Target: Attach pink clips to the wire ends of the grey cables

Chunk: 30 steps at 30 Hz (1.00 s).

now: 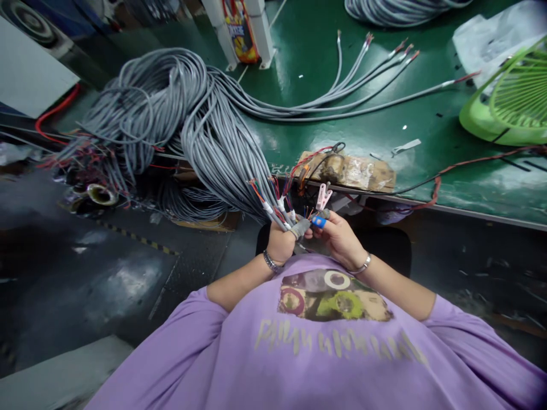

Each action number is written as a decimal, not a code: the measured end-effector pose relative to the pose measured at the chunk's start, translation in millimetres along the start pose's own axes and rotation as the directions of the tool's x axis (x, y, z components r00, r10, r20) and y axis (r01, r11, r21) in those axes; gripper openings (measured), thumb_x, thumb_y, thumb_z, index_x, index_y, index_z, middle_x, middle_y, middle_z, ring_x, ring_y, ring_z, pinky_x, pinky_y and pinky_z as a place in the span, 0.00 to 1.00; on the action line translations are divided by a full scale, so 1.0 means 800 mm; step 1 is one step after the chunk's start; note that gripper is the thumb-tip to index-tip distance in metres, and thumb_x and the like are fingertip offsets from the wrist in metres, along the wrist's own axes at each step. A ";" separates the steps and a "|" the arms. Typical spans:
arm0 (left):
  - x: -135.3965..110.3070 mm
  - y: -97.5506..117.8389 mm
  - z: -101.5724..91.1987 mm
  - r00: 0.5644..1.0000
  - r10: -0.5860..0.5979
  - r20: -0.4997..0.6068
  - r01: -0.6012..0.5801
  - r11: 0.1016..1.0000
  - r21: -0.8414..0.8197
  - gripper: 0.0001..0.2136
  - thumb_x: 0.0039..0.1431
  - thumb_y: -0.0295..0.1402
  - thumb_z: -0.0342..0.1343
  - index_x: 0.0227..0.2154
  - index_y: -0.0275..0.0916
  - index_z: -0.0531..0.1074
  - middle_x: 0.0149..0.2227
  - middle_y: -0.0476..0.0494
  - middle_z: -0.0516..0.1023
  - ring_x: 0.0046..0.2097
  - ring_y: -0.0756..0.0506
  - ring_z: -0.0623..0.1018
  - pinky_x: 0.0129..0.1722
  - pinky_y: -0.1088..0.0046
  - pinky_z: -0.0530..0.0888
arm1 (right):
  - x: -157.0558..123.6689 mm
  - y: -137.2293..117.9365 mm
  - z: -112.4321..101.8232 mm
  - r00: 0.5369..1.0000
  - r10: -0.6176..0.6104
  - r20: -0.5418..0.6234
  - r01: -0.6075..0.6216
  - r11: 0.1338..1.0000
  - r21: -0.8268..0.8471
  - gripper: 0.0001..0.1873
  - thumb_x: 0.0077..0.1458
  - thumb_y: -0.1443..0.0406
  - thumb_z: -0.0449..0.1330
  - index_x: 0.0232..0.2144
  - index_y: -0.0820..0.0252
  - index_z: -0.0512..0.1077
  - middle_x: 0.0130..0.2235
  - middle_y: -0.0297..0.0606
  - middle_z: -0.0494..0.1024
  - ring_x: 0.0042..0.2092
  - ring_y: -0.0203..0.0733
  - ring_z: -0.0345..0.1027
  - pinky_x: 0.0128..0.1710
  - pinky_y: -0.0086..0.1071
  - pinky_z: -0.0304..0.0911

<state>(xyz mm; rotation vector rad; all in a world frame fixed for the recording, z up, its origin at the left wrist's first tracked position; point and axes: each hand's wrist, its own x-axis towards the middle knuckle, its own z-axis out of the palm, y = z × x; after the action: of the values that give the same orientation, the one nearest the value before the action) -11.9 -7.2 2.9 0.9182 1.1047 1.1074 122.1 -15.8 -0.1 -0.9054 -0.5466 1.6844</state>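
My left hand (282,242) is closed round the stripped ends of several grey cables (226,154); their coloured inner wires stick up above my fist. My right hand (339,236) is pinched beside it, with blue tape on a fingertip, touching the wire ends, and what it grips is too small to make out. A pink clip-like tool (323,196) stands just above both hands. The cables run up and left into a big grey coil (141,114) hanging over the bench edge.
The green bench top (342,114) carries more grey cables with stripped ends (367,74), a taped cardboard pad with red and black wires (350,171), a green plastic fan grille (513,97) and a plastic bag. The dark floor lies to the left.
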 end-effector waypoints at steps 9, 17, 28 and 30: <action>-0.001 0.018 0.006 0.998 -0.051 -0.020 0.050 0.997 -0.062 0.15 0.39 0.39 0.69 0.24 0.36 0.70 0.17 0.52 0.73 0.19 0.51 0.73 0.20 0.76 0.74 | 0.000 -0.011 -0.020 0.998 0.062 0.023 -0.062 0.998 0.006 0.17 0.40 0.57 0.72 0.24 0.60 0.71 0.22 0.29 0.69 0.25 0.31 0.60 0.25 0.26 0.58; 0.006 0.043 0.010 0.964 -0.200 0.175 0.201 0.980 0.013 0.16 0.38 0.39 0.69 0.24 0.35 0.69 0.17 0.50 0.72 0.17 0.51 0.71 0.19 0.76 0.72 | 0.042 -0.024 -0.033 0.994 0.105 0.020 -0.106 0.993 0.051 0.28 0.49 0.39 0.60 0.27 0.59 0.70 0.27 0.34 0.74 0.23 0.31 0.60 0.23 0.26 0.58; 0.020 0.040 0.012 0.936 -0.252 0.247 0.249 0.967 0.044 0.16 0.39 0.38 0.69 0.23 0.35 0.69 0.17 0.50 0.73 0.18 0.51 0.71 0.19 0.76 0.71 | 0.052 -0.025 -0.007 0.989 -0.143 -0.044 0.141 0.989 -0.055 0.31 0.46 0.37 0.59 0.21 0.59 0.69 0.20 0.31 0.68 0.22 0.32 0.58 0.23 0.29 0.57; 0.021 0.038 0.012 0.936 -0.264 0.234 0.260 0.964 0.047 0.16 0.38 0.39 0.69 0.24 0.35 0.70 0.16 0.50 0.73 0.18 0.51 0.72 0.19 0.75 0.72 | 0.053 -0.027 -0.004 0.998 0.032 0.058 -0.036 0.996 0.079 0.32 0.46 0.35 0.57 0.24 0.59 0.69 0.21 0.32 0.69 0.22 0.33 0.60 0.22 0.30 0.60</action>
<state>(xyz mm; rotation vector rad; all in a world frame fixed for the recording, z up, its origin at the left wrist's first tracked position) -7.5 15.6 30.6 0.8621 1.0027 0.7493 132.7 30.9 2.0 -0.8152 -0.5005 1.7546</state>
